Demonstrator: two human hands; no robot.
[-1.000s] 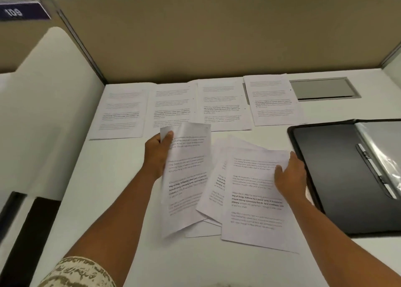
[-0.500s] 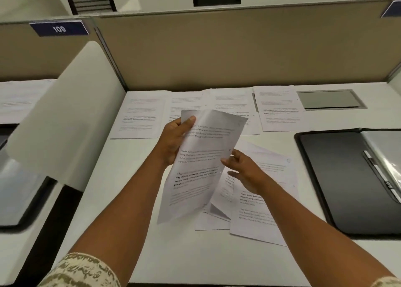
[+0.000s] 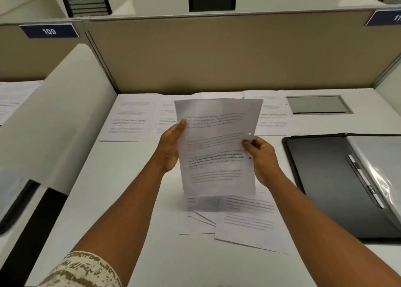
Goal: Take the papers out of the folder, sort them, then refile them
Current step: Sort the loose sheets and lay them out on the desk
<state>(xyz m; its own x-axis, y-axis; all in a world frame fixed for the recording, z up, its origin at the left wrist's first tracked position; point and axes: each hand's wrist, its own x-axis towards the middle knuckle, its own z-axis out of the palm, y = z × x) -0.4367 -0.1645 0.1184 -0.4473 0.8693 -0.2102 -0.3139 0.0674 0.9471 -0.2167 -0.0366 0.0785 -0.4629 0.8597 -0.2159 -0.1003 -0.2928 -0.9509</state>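
Observation:
A printed sheet (image 3: 217, 147) is held upright above the desk between both hands. My left hand (image 3: 170, 147) grips its left edge, thumb on the front. My right hand (image 3: 261, 156) pinches its right edge near the punch holes. Below it a loose pile of papers (image 3: 243, 219) lies fanned on the white desk (image 3: 134, 210). A row of sorted sheets (image 3: 130, 117) lies along the back of the desk, partly hidden by the held sheet. The black folder (image 3: 325, 178) lies open at the right, its metal clip (image 3: 364, 180) and clear sleeve showing.
A beige partition (image 3: 217, 52) closes the back of the desk. A white curved divider (image 3: 54, 117) stands at the left, with a neighbouring desk beyond it. A grey cable hatch (image 3: 316, 104) sits at the back right.
The sheet has been lifted and turned upright facing me. My right hand left the pile and took hold of the sheet's right edge. The view tilted up.

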